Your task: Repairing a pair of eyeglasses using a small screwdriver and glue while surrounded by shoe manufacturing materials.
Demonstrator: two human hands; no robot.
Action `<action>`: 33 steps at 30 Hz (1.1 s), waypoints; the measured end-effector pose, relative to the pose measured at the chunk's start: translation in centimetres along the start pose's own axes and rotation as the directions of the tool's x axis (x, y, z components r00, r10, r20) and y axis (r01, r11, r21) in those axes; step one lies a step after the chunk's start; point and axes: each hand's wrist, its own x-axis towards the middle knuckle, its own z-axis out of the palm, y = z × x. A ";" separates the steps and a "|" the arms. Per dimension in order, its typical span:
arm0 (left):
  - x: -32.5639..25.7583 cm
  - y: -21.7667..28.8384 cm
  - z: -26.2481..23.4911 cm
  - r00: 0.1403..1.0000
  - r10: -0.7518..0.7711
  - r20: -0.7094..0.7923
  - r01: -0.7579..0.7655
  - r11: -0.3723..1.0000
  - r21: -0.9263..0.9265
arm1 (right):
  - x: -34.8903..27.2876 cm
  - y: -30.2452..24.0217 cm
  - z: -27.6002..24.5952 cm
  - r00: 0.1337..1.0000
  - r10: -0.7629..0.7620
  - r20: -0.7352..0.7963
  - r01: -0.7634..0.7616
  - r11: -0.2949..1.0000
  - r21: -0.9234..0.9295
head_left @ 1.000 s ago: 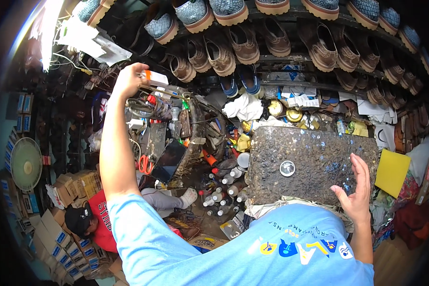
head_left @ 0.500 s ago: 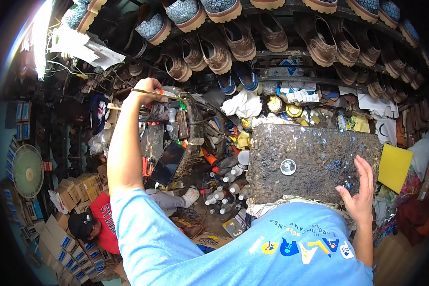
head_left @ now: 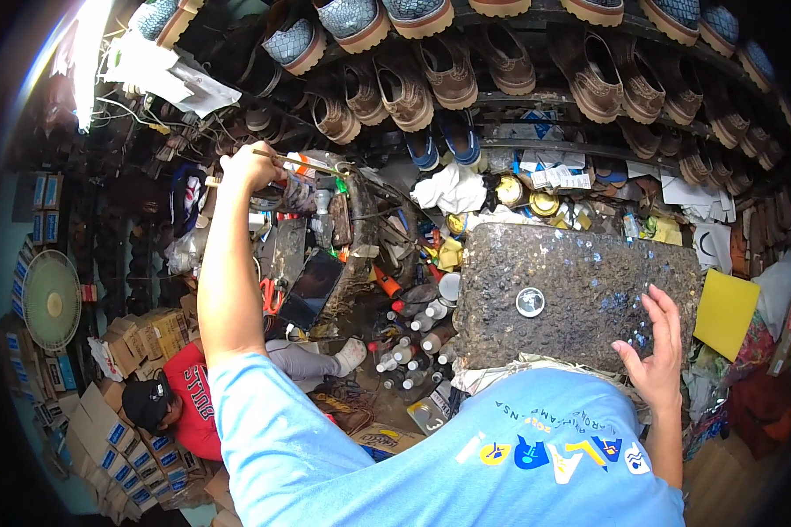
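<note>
My left hand (head_left: 253,167) is stretched far out to the left, over a cluttered bench corner. Its fingertips are hidden, so I cannot make out whether it holds anything. A thin brown stick (head_left: 308,165) crosses just by the fingers, and a brush (head_left: 212,182) is beside the wrist. My right hand (head_left: 655,347) has its fingers apart with nothing in them, at the right part of a dark, crusted work slab (head_left: 580,272). On that slab lies a small round disc (head_left: 529,301) with a pale rim.
Rows of brown shoes (head_left: 589,75) fill the shelves ahead. Left of the slab are a dark flat panel (head_left: 314,288), red-handled scissors (head_left: 272,297) and several bottles (head_left: 404,351). A yellow sheet (head_left: 727,312) lies at right. A person in red (head_left: 189,404) is at lower left, near a fan (head_left: 53,303).
My left hand has drawn back a little to the left along the stick. My right hand has hardly moved. The whole view has shifted slightly.
</note>
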 end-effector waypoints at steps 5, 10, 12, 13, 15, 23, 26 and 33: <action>-0.3 -0.1 -0.4 1.000 0.008 -0.023 -0.008 1.000 0.006 | 0.3 -0.7 0.3 0.997 -0.074 0.007 0.074 0.997 0.021; -4.0 -5.1 -4.6 0.971 -0.016 -0.240 -0.070 0.935 -0.348 | 0.3 -1.2 0.0 0.991 -0.130 -0.025 0.131 0.990 0.049; -7.9 -5.9 -7.4 0.866 -0.084 -0.492 -0.176 0.871 -0.459 | 0.2 -1.5 -0.4 0.974 -0.184 -0.129 0.191 0.981 0.040; -10.6 -5.7 -8.6 0.835 -0.170 -0.523 -0.198 0.794 -0.574 | 0.4 -1.5 -0.5 0.975 -0.174 -0.141 0.181 0.983 0.036; -17.1 -6.2 -8.3 0.701 -0.319 -0.638 -0.463 0.476 -0.748 | 1.0 -1.8 -0.9 0.937 -0.283 -0.206 0.332 0.903 0.273; -27.3 19.4 1.3 0.938 0.014 -0.347 -0.241 -0.691 -0.682 | 5.6 -7.2 -0.1 0.997 0.070 0.030 -0.026 -0.056 0.998; -30.1 24.6 3.5 0.957 0.248 -0.152 0.108 -0.788 -0.606 | 5.3 -6.4 -0.3 0.984 0.175 0.035 -0.014 -0.118 0.993; -33.3 28.6 4.6 0.773 0.608 -0.182 0.348 -0.646 -0.680 | 2.6 -3.8 -2.1 0.956 0.284 -0.077 0.082 -0.005 0.997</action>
